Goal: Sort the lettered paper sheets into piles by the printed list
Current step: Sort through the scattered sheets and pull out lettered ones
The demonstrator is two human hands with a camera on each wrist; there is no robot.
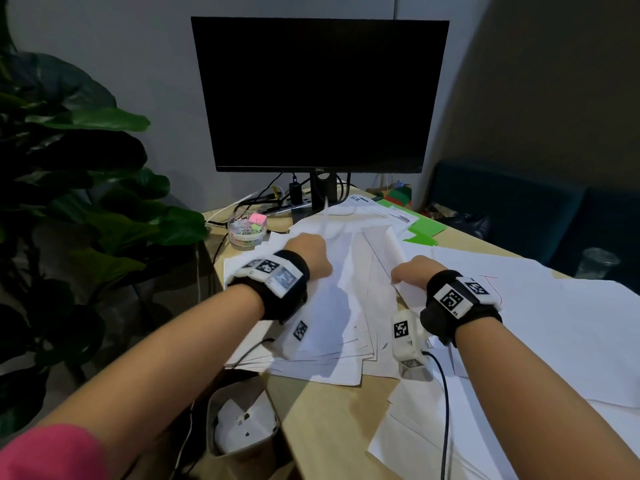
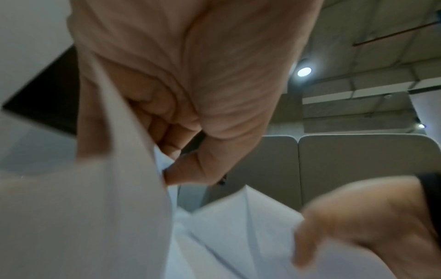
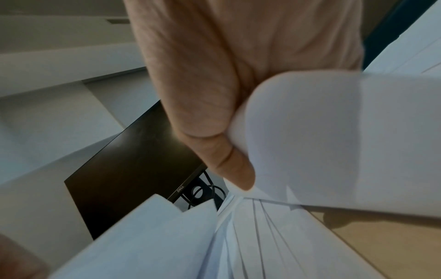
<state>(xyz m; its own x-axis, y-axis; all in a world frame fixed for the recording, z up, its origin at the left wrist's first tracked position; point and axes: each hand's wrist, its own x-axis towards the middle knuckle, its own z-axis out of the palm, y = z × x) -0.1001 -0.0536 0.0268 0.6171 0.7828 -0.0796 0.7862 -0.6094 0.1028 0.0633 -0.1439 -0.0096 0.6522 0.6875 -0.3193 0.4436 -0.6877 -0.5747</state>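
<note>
A loose stack of white paper sheets (image 1: 349, 299) lies fanned on the wooden desk (image 1: 332, 417) in front of the monitor. My left hand (image 1: 308, 251) grips the upper left part of the stack, fingers curled round the lifted sheets (image 2: 114, 188). My right hand (image 1: 412, 271) holds a bent sheet (image 3: 334, 141) at the stack's right edge, thumb (image 3: 229, 160) pressed against the paper. More white sheets (image 1: 540, 306) spread to the right. A printed sheet (image 1: 388, 211) lies at the back by the monitor foot. No letters on the held sheets are readable.
A dark Dell monitor (image 1: 318, 95) stands at the back, cables behind it. A clear stationery tub (image 1: 247, 228) sits back left, green paper (image 1: 422, 226) back right. A plant (image 1: 69, 188) fills the left. A plastic cup (image 1: 597, 263) stands far right.
</note>
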